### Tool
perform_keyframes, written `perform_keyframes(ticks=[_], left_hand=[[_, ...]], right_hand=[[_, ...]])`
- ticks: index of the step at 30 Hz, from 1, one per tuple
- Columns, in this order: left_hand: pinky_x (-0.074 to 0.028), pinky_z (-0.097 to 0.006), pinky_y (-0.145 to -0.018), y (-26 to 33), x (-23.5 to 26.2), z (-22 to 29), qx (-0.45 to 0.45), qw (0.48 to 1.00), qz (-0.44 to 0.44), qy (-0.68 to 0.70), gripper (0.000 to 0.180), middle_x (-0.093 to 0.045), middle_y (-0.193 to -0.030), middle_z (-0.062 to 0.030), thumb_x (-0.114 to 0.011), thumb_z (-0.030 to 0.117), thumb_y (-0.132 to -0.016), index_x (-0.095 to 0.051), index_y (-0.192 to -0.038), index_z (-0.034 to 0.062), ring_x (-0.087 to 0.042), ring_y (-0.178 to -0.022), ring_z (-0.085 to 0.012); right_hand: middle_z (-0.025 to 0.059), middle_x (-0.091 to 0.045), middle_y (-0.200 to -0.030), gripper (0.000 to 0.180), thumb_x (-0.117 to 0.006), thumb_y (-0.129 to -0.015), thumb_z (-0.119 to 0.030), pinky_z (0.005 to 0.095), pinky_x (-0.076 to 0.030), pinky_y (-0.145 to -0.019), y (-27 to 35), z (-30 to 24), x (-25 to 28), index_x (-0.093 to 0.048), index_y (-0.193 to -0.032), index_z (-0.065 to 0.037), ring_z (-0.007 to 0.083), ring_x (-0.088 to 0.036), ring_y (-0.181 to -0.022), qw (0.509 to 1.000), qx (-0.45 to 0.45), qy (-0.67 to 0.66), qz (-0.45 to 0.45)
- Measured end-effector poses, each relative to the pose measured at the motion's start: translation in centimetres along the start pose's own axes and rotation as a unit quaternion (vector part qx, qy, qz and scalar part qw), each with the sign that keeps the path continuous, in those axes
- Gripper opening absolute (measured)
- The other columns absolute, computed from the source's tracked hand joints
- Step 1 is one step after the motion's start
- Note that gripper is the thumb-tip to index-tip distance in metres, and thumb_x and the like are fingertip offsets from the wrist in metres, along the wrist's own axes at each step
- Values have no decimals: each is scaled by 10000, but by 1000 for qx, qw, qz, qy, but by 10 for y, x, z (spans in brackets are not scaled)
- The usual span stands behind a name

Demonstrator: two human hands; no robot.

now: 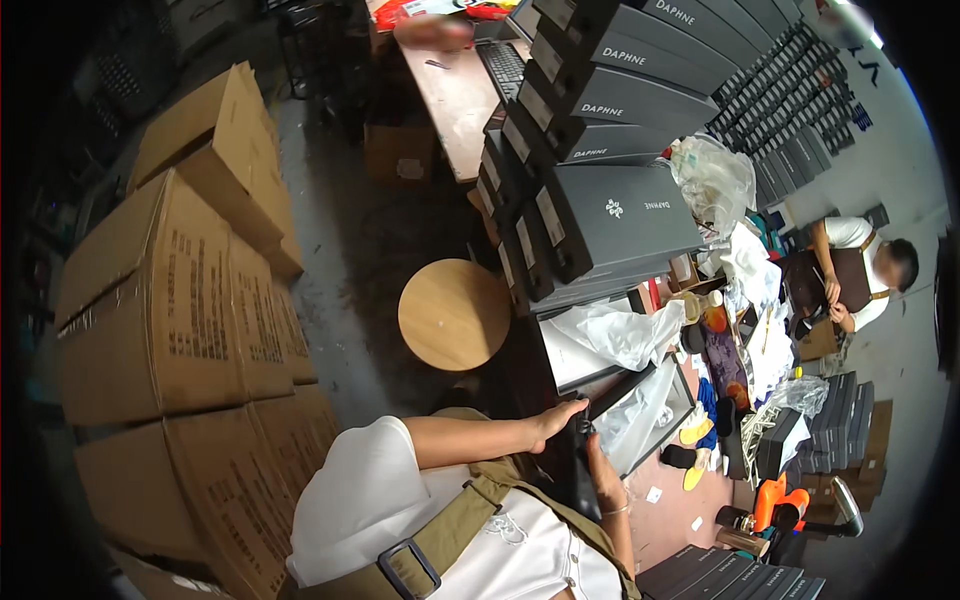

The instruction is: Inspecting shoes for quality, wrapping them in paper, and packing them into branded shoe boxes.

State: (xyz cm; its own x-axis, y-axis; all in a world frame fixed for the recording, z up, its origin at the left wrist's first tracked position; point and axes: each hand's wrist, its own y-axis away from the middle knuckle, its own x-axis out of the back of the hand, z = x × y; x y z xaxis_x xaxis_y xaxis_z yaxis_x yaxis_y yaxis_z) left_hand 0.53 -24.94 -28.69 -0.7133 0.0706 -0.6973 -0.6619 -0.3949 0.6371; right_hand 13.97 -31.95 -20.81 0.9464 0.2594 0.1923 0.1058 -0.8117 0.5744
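Close in front of my body, both hands are on a black shoe (580,478), dark and shiny, partly covered by my fingers. My left hand (558,422) comes in from the left and grips its upper end. My right hand (606,480), with a thin bracelet at the wrist, closes on it from the right side. Just beyond them lies an open shoe box (668,425) with crumpled white tissue paper (632,412) inside. Another open box (570,362) with a plastic-like white sheet (620,335) sits farther up the table.
Tall stacks of dark grey shoe boxes (620,225) stand on the table's far side. A round wooden stool (454,315) is left of the table; large cartons (190,300) line the left. Yellow pads (695,430) and an orange tool (775,503) lie rightward. Another person (850,270) sits at right.
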Motion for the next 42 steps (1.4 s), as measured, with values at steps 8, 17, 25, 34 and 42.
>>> perform_keyframes(ticks=[8,17,25,34,42], left_hand=[[-497,-319,-768,42,3,-67,48,997,-32,-59,539,-675,-809,-42,-480,619,-870,-669,-842,115,-622,-725,-178],[-525,-385,-708,39,18,-110,84,993,-80,-20,491,-669,-820,-50,-499,598,-863,-653,-831,133,-634,-709,-211],[-523,-426,-794,68,65,-61,81,996,-14,-33,504,-680,-935,-56,-494,601,-876,-643,-979,131,-650,-873,-218],[-545,-376,-763,94,73,5,89,989,-113,-21,423,-673,-899,-83,-497,481,-921,-626,-988,84,-664,-804,-220],[-536,-398,-822,88,75,22,64,990,-122,13,457,-668,-960,-101,-491,487,-912,-608,-1063,72,-657,-862,-239]], right_hand=[[165,-643,-996,333,-501,-885,-132,324,-484,-799,80,70,-23,-540,-1178,20,256,-627,-901,988,109,102,-34],[130,-594,-652,78,-539,-796,-97,408,-510,-565,66,135,-50,-615,-790,-83,287,-643,-645,806,180,537,172],[115,-645,-691,68,-560,-768,-114,389,-525,-560,29,69,-102,-620,-776,-84,277,-664,-645,839,204,485,142],[88,-646,-792,168,-615,-770,-135,357,-514,-600,58,1,-129,-655,-920,-72,266,-653,-728,874,244,372,194],[81,-586,-737,255,-680,-705,-47,357,-515,-604,104,-5,-102,-617,-951,-76,268,-621,-670,850,230,306,361]])
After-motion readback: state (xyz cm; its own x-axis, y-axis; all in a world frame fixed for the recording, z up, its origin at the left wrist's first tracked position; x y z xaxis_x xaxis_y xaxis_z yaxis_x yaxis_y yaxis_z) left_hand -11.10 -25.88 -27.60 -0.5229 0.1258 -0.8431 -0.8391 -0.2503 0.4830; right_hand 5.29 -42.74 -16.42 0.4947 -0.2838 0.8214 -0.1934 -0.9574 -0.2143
